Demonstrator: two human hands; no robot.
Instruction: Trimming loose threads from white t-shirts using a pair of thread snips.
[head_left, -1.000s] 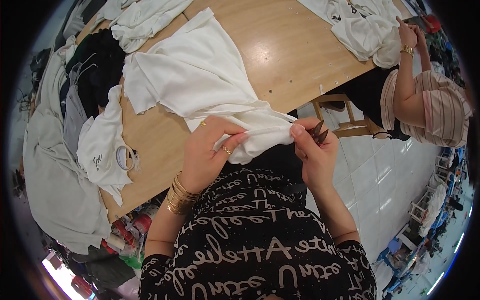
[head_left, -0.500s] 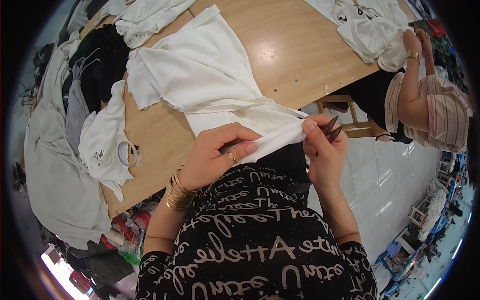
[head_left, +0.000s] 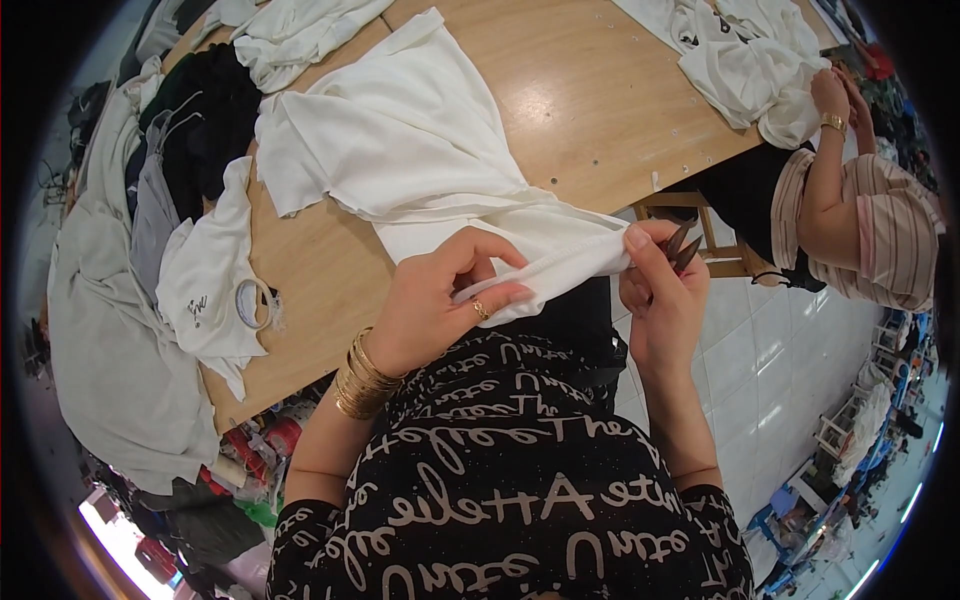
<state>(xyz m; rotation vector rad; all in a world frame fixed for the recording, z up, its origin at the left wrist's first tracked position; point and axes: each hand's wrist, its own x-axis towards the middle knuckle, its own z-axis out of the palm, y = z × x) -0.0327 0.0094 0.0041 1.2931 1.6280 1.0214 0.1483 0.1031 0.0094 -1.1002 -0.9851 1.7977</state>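
Note:
A white garment (head_left: 400, 130) lies spread over the wooden table, its near end drawn off the edge toward me. My left hand (head_left: 445, 295), with gold bangles and a ring, has the folded hem between thumb and fingers. Farther right, my right hand (head_left: 665, 290) pinches the same edge between thumb and forefinger. Small dark thread snips (head_left: 685, 250) are tucked in that hand, their two pointed blades sticking out beyond the fingers. The stretch of hem between both hands is pulled fairly taut.
Left on the table (head_left: 590, 110) are a white printed cloth piece (head_left: 205, 270), a tape roll (head_left: 250, 303), and black and grey garments (head_left: 120, 330). A co-worker in a striped top (head_left: 870, 220) handles white cloth (head_left: 750, 75) at the right. A wooden stool (head_left: 725, 240) stands below.
My right hand has moved slightly right with the hem and snips. The left hand's fingers have lifted and parted a little along the hem.

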